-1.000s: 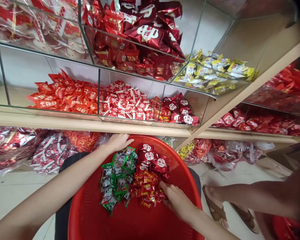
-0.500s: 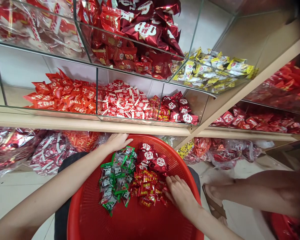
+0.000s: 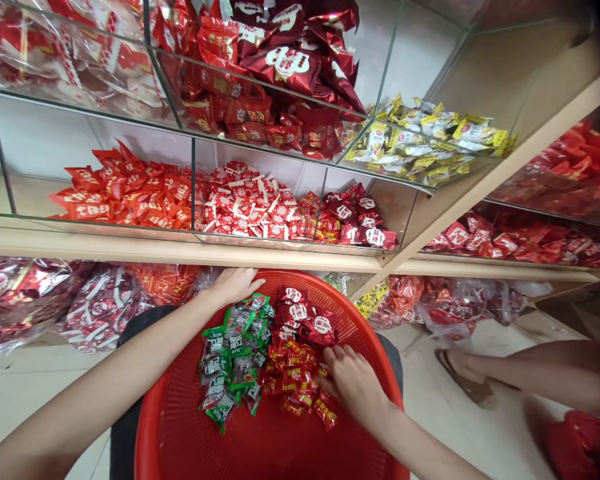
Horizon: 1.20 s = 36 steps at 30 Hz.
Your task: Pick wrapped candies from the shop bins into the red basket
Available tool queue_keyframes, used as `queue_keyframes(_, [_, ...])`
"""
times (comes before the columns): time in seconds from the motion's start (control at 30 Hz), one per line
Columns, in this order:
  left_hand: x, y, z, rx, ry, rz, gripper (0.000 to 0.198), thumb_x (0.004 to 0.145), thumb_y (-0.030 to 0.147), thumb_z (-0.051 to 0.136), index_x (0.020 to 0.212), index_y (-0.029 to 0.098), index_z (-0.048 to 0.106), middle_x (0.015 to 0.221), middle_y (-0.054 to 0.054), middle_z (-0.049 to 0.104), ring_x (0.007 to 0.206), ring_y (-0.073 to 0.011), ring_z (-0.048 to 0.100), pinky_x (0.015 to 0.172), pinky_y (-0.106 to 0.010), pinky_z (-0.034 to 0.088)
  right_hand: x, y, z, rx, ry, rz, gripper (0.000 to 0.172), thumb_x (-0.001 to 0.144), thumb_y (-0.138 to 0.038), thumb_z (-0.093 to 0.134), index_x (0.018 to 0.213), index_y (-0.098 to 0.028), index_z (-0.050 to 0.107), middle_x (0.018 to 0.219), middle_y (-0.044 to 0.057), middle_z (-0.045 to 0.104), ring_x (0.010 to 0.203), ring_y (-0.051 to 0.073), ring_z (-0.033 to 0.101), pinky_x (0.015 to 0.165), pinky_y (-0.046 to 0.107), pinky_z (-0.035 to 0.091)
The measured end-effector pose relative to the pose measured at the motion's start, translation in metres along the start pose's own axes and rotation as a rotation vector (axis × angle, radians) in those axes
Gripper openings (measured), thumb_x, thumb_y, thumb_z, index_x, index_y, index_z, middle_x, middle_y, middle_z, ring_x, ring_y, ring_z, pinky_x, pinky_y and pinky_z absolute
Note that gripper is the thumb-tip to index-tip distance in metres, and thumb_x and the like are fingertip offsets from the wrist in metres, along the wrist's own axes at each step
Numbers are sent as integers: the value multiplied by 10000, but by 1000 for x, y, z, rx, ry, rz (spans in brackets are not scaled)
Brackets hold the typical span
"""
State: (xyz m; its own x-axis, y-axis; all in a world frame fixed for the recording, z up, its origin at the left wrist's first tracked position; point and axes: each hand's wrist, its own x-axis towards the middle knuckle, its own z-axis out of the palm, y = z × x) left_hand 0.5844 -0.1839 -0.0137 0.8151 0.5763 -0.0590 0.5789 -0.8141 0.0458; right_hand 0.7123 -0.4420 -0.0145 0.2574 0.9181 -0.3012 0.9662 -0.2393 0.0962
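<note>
My left hand (image 3: pixel 234 285) curls over the far rim of a red mesh plastic basket (image 3: pixel 375 337). Inside the basket lie green-and-silver packets (image 3: pixel 231 357) in a heap on the left. Small red-and-gold packets (image 3: pixel 293 380) lie beside them, with dark red foil packets (image 3: pixel 305 313) heaped behind those. My right hand (image 3: pixel 353 383) rests on the near right edge of the red packets, fingers spread and touching them. Nothing shows clearly held in it.
Glass-divided shelves (image 3: pixel 195 193) of red, dark red and yellow packets rise ahead. Bulging plastic bags (image 3: pixel 103 310) lie on the tiled floor either side of the basket. At right, a co-worker's arm (image 3: pixel 555 370) and sandalled foot (image 3: pixel 463 373) show, near another red container (image 3: pixel 577 447).
My right hand has moved up and left onto the red packets, and one red packet now lies lower on the pile. The co-worker's foot has moved right, out from beside the basket.
</note>
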Motion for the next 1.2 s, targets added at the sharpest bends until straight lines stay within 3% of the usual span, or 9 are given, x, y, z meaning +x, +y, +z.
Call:
queue_keyframes(0.13, [0, 0, 2, 7, 7, 0, 432, 866, 468, 298, 985, 140, 552, 994, -142, 644, 918, -254, 606, 761, -336, 453, 19, -16, -12, 133, 115, -84, 132, 842, -246, 488, 955, -181, 514, 971, 62, 583, 853, 182, 581, 637, 249, 407])
queue_keyframes(0.27, [0, -2, 3, 12, 15, -1, 428, 867, 469, 299, 979, 142, 550, 1014, -143, 639, 937, -249, 600, 784, -332, 447, 32, -34, -7, 110, 59, -74, 138, 821, -183, 500, 959, -180, 509, 953, 64, 597, 836, 194, 596, 586, 245, 394])
queue_keyframes(0.4, [0, -3, 4, 12, 19, 8, 420, 866, 464, 308, 965, 138, 554, 1009, -146, 638, 932, -254, 605, 773, -331, 453, 34, -29, -1, 189, 71, -71, 179, 818, -103, 425, 946, -183, 522, 944, 69, 603, 865, 191, 577, 622, 248, 387])
queue_keyframes(0.47, [0, -3, 4, 10, 21, 12, 414, 867, 458, 309, 970, 138, 551, 1009, -146, 638, 935, -255, 604, 778, -333, 452, 34, -21, 2, 361, 132, -59, 181, 815, -125, 427, 952, -191, 526, 926, 54, 602, 852, 173, 564, 658, 249, 384])
queue_keyframes(0.57, [0, -3, 4, 6, 24, 14, 411, 867, 454, 313, 987, 137, 545, 1021, -150, 633, 951, -259, 597, 792, -339, 446, 34, -11, 6, 810, 166, -32, 119, 788, -218, 503, 898, -193, 541, 803, 12, 593, 735, 139, 540, 634, 238, 382])
queue_keyframes(0.7, [1, -3, 4, 2, 28, 14, 391, 865, 439, 330, 1026, 145, 532, 1051, -145, 625, 994, -253, 579, 822, -338, 433, 32, -8, 5, 1464, 4, -32, 268, 671, -365, 668, 824, -173, 559, 704, -16, 576, 631, 109, 508, 584, 226, 387])
queue_keyframes(0.83, [0, -3, 4, 7, 29, 12, 393, 869, 438, 325, 1038, 147, 528, 1048, -142, 626, 991, -247, 581, 828, -334, 428, 26, -9, -2, 1708, -108, -11, 346, 591, -406, 737, 781, -163, 581, 694, -24, 580, 610, 83, 495, 593, 215, 375])
queue_keyframes(1.03, [0, -2, 4, 16, 23, 2, 411, 872, 451, 305, 989, 139, 545, 985, -148, 641, 911, -250, 609, 768, -332, 443, 21, 13, -4, 1589, -60, 17, 306, 628, -412, 702, 733, -154, 575, 660, -36, 547, 588, 78, 455, 566, 213, 345])
queue_keyframes(1.2, [0, -3, 3, 3, 15, 0, 401, 871, 448, 308, 997, 148, 541, 993, -136, 639, 921, -243, 605, 780, -326, 440, 5, 34, 6, 892, 12, -2, 64, 716, -220, 594, 698, -164, 567, 650, -20, 559, 608, 114, 480, 564, 228, 353])
